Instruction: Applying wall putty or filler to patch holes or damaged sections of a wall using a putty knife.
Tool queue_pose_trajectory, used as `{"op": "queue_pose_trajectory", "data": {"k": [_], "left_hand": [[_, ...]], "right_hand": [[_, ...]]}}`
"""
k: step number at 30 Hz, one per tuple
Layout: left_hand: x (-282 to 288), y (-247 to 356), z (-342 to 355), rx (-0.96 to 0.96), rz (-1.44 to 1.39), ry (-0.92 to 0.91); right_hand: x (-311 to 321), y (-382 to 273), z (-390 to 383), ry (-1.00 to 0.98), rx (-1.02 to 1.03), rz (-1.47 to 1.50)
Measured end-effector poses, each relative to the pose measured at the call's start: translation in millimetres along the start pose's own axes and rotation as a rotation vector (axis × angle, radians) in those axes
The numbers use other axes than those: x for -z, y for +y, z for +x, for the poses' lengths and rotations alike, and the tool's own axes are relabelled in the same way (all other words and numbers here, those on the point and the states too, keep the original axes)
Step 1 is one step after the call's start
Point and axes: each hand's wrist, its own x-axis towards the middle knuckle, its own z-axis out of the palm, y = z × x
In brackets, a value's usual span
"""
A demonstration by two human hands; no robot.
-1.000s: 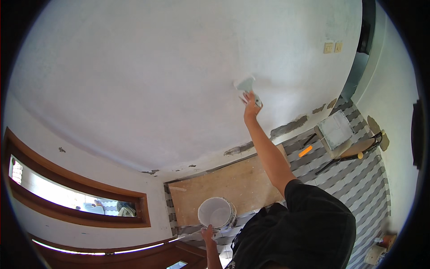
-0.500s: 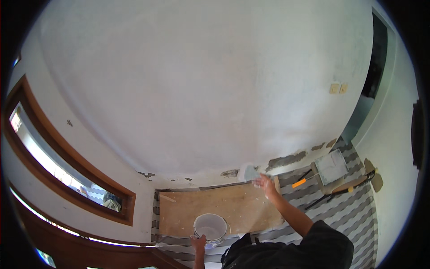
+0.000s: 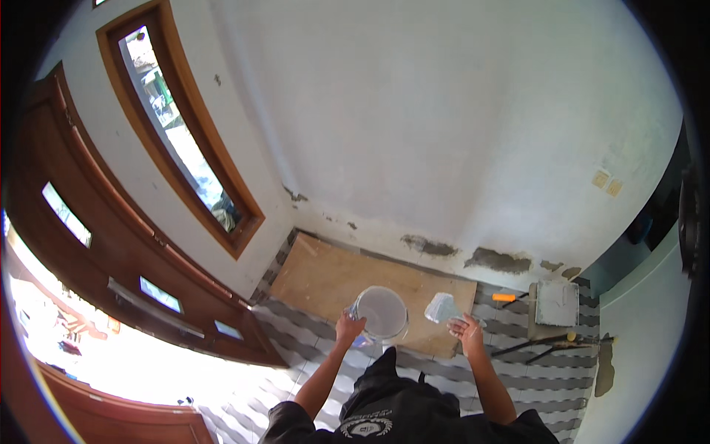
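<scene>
My left hand [image 3: 349,328] grips the near left side of a white bucket [image 3: 381,296], with the fingers at its rim. The bucket's inside looks whitish; how full it is I cannot tell. To its right, my right hand [image 3: 469,333] is closed around the handle of a wide paintbrush [image 3: 446,307] with a pale green body and a white-coated end. The brush points left toward the bucket, apart from it and away from the wall.
A brown board [image 3: 318,270] lies along the white wall [image 3: 399,133], which has grey patches [image 3: 499,260] low down. At right on the tiled floor are an orange handle [image 3: 504,297], a whitish tray [image 3: 557,303] and dark poles [image 3: 532,345]. A wooden door [image 3: 126,251] stands left.
My right hand has drawn the brush back from the foot of the wall toward me. My left hand still holds the bucket. The view has swung left, showing more of the door.
</scene>
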Motion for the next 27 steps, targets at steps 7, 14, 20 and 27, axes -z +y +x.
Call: {"op": "queue_pose_trajectory", "data": {"k": [7,14,20,27], "left_hand": [[-7.7,-15.6,-50.5,-0.023,-0.066,0.043],[-2.4,-22.2,-70.7,-0.088,-0.080,0.030],[18.6,-1.8,-84.1,-0.195,-0.044,-0.008],[32.2,-20.7,-79.3,-0.455,-0.029,0.117]], "right_hand": [[6.4,18.7,-28.7,0.003,-0.013,-0.045],[-6.8,24.0,-72.4,-0.019,0.041,-0.032],[-4.9,30.3,-95.7,0.018,-0.003,-0.051],[-48.3,3.8,-129.5,-0.083,0.081,-0.190]]}}
